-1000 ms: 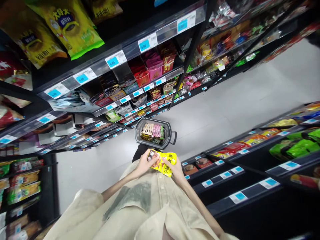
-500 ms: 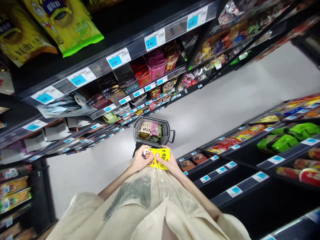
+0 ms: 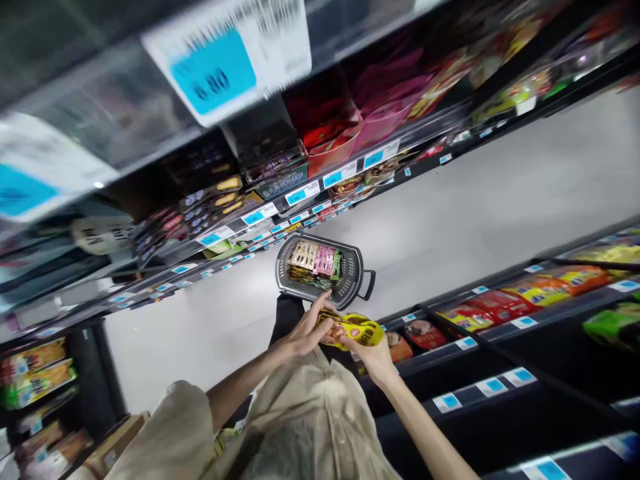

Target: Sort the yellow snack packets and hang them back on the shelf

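A yellow snack packet (image 3: 363,331) with a food picture and dark print is in front of my body, slightly tilted. My right hand (image 3: 375,359) grips its right end, the thumb lying over the front. At the other end, my left hand (image 3: 306,331) has its thumb on the packet and its fingers along the far edge, the index finger stretched out. Beyond my hands a grey shopping basket (image 3: 354,270) stands on the floor, holding rows of beige, pink and green packets (image 3: 315,260).
Stocked shelves with a large price tag (image 3: 215,70) run close along the left. On the right, a lower shelf holds red and yellow bags (image 3: 500,307). Pale floor (image 3: 465,207) stretches between them. A cardboard box (image 3: 113,443) sits at lower left.
My view has moved closer to the left shelf. Both hands and the packet have shifted right and down in view. The packet has tilted, and my left fingers have reached over its far edge.
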A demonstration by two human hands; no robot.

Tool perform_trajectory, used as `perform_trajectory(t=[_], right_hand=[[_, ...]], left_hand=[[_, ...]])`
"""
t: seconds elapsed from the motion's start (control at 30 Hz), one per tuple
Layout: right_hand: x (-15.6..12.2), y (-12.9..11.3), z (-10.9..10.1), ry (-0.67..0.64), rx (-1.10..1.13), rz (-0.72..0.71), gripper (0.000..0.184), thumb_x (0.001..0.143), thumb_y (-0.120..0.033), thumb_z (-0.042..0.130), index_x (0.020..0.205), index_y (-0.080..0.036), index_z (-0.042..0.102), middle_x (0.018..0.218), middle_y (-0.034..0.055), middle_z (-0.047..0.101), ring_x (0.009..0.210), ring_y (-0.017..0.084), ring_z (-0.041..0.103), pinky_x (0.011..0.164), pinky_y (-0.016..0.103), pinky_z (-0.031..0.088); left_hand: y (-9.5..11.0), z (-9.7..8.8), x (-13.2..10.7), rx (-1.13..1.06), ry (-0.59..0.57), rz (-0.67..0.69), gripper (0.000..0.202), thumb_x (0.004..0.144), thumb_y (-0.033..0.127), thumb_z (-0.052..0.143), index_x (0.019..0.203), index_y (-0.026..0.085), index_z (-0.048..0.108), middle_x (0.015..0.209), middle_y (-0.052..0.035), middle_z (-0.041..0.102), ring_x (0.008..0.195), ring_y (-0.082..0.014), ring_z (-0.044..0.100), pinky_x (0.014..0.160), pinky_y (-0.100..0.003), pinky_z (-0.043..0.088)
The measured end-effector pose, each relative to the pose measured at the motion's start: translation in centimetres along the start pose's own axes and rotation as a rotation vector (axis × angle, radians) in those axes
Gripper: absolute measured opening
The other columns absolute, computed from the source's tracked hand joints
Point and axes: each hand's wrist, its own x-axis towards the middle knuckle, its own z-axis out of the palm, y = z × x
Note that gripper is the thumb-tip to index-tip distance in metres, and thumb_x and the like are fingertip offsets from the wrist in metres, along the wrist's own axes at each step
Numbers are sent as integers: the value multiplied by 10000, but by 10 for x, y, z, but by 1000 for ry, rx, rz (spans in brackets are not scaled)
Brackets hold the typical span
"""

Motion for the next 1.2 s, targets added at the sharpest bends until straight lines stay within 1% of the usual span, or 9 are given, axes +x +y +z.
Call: perform_trajectory(t=[0.1,0.27,0.33,0.47,0.63,0.77,0.87,1.03,1.2], right_hand=[[41,18,-17,106,-70,-24,553,617,-457,948,1062,-201,745,1045,112,808,935,334,782,874,479,656],[76,83,-48,317,8,30,575,614,-403,957,1099,-192,734,1059,116,804,951,333,783,863,476,661],[77,111,-55,357,18,67,547,621,-387,954,1083,-184,743,1049,123,806,934,332,785,844,467,666],[74,152,-50,363,16,174,500,597,-392,960,1004,-174,767,973,126,813,862,348,791,767,455,683],[73,175,-35,263,-2,270,503,574,-394,969,999,-194,790,1008,121,818,919,375,791,816,480,685],[78,183,-34,183,-33,286,526,565,-399,973,1021,-203,796,1019,116,819,924,371,792,839,476,684],[84,183,-37,226,-53,283,547,552,-419,975,1019,-200,794,1001,115,821,906,365,795,822,468,686],[93,171,-38,254,-92,230,517,578,-436,959,1006,-201,787,993,103,822,882,341,795,803,451,687],[109,149,-30,258,-215,59,542,658,-442,920,1118,-203,763,1028,94,813,892,310,789,825,429,679]], left_hand=[[-46,-29,71,-433,33,-135,774,923,775,441,1457,217,486,1240,-135,668,1149,-278,644,1014,-436,515],[-142,-101,193,-980,626,-490,624,1034,647,284,1469,216,400,1236,-165,653,1097,-262,686,901,-437,590],[-171,-130,229,-1139,687,-477,702,1025,665,274,1541,190,291,1299,-197,615,1143,-272,677,889,-437,606],[-205,-164,276,-1305,608,-365,865,996,712,226,1576,69,216,1332,-265,560,1247,-313,630,874,-473,615],[-222,-171,312,-1284,546,-188,723,1015,568,230,1482,34,367,1248,-261,573,1279,-348,587,857,-530,607],[-225,-176,332,-1282,550,-51,602,989,471,275,1386,60,465,1206,-227,594,1193,-311,610,844,-489,613],[-223,-179,339,-1259,577,-30,523,986,416,290,1315,78,515,1172,-213,609,1128,-291,616,807,-443,606],[-223,-168,331,-1169,646,-48,547,1011,449,235,1222,88,587,1163,-225,618,1118,-289,627,781,-375,546],[-241,-139,302,-1034,665,-93,531,983,518,390,1301,139,584,1284,-221,604,1212,-301,579,838,-369,514]])
